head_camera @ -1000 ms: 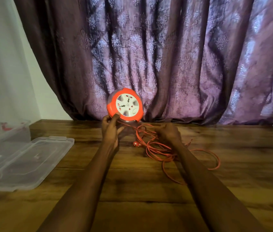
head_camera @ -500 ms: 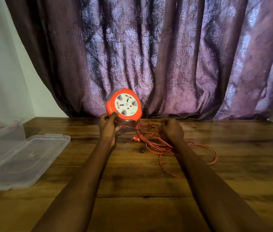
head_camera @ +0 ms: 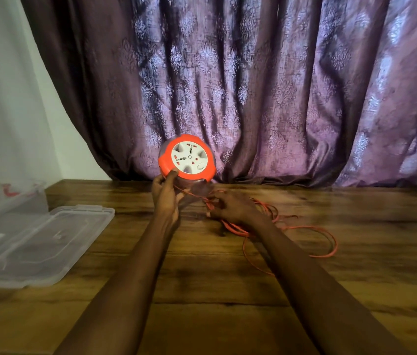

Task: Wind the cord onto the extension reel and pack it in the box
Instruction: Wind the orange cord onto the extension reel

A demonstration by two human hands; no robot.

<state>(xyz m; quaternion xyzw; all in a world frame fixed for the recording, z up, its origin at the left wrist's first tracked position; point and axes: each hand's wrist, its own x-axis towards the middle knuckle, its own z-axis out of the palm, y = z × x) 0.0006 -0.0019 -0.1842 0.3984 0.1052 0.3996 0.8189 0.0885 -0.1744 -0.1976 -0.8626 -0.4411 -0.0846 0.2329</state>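
An orange extension reel (head_camera: 186, 157) with a white socket face is held upright above the far part of the wooden table (head_camera: 202, 303). My left hand (head_camera: 166, 198) grips its lower left rim, thumb on the orange edge. A thin orange cord (head_camera: 325, 242) runs from under the reel and lies in loose loops to the right. My right hand (head_camera: 233, 207) is closed on the cord close to the reel, near the plug end. The clear plastic box (head_camera: 7, 198) stands at the far left.
The box's clear lid (head_camera: 41, 244) lies flat beside it on the left of the table. A purple patterned curtain (head_camera: 253, 85) hangs right behind the table's back edge. A white wall (head_camera: 2, 98) is at the left.
My right hand has moved left toward the reel, drawing cord with it. The reel has turned a little in my left hand.
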